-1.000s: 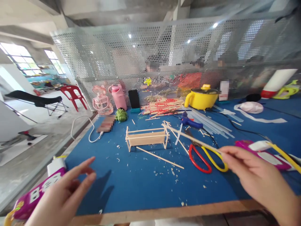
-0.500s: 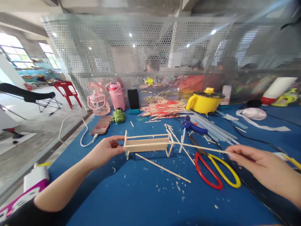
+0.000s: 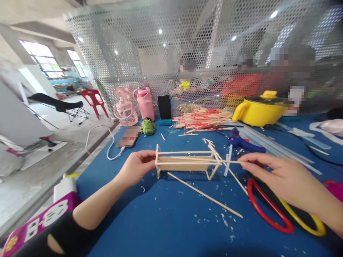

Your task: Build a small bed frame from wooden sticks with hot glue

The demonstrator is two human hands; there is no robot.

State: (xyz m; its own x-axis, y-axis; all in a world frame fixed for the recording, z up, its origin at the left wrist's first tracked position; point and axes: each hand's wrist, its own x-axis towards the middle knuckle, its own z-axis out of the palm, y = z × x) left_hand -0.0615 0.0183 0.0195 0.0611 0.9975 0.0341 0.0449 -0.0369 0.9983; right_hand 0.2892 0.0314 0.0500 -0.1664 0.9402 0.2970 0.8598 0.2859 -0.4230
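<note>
Rectangular frame of pale wooden sticks (image 3: 183, 166) stands on our blue table (image 3: 139, 221), its left end pinched by our left hand (image 3: 136, 168); our right hand (image 3: 278, 175), gripping a thin pale stick (image 3: 232, 162), has moved inward, seemingly lining it up lengthwise.

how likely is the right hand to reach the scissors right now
Probably yes: the scissors' red handle lies uncovered close by, though the right hand pinches a stick and might have to let go first.
</note>
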